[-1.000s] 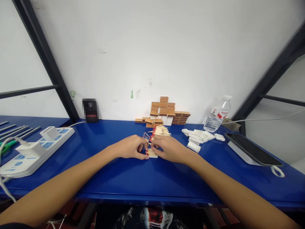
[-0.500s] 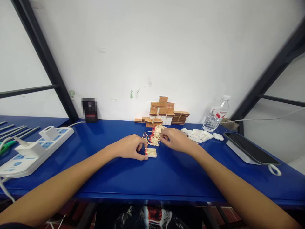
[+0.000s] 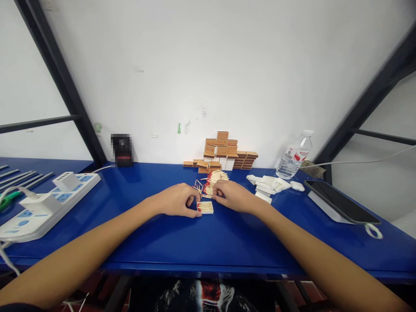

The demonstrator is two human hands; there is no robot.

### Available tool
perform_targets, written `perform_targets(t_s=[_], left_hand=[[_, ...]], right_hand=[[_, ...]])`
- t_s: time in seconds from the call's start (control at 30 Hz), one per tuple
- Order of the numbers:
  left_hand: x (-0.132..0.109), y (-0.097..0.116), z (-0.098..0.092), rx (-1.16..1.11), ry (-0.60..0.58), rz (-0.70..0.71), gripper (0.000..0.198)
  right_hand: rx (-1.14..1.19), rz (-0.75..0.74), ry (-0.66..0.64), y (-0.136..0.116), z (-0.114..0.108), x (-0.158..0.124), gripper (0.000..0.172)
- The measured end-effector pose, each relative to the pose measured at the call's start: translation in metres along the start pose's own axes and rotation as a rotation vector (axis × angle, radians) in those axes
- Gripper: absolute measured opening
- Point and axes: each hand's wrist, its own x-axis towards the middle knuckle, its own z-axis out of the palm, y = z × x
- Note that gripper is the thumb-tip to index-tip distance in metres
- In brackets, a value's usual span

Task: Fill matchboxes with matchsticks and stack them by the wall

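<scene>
A small white matchbox tray [image 3: 209, 212] lies on the blue table with red-headed matches [image 3: 204, 206] in it. My left hand [image 3: 178, 200] holds the tray's left end between thumb and fingers. Behind the tray is a heap of loose matches [image 3: 217, 177], red heads mostly to the left, with a few scattered at its left side. My right hand [image 3: 232, 196] is closed in a pinch at the heap's front right edge, just above the tray's right corner. Its fingertips are on matches; how many is hidden.
Stacked matchboxes [image 3: 222, 151] stand against the wall. To the right are white empty trays [image 3: 269, 184], a water bottle [image 3: 294, 158], a white case [image 3: 297, 186] and a phone [image 3: 341, 201]. A power strip [image 3: 48, 212] with plugs lies left, near grey rods [image 3: 24, 180].
My right hand has moved a little left and towards the tray, uncovering a white tray behind it. My left hand and the matchbox tray have stayed in place.
</scene>
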Motion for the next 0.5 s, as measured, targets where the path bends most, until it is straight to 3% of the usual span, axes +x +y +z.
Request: perform_targets(t_s=[0.27,0.5], left_hand=[[0.0000,-0.0020,0.0014,-0.002,-0.004,0.003,0.030],[0.0001,-0.0007,0.0001,0.007,0.003,0.006,0.030]], right_hand=[[-0.023,0.038,-0.041,0.0048,-0.0023,-0.0014,0.012],[0.050,-0.007,0.017,0.0028,-0.0077,-0.0035,0.014]])
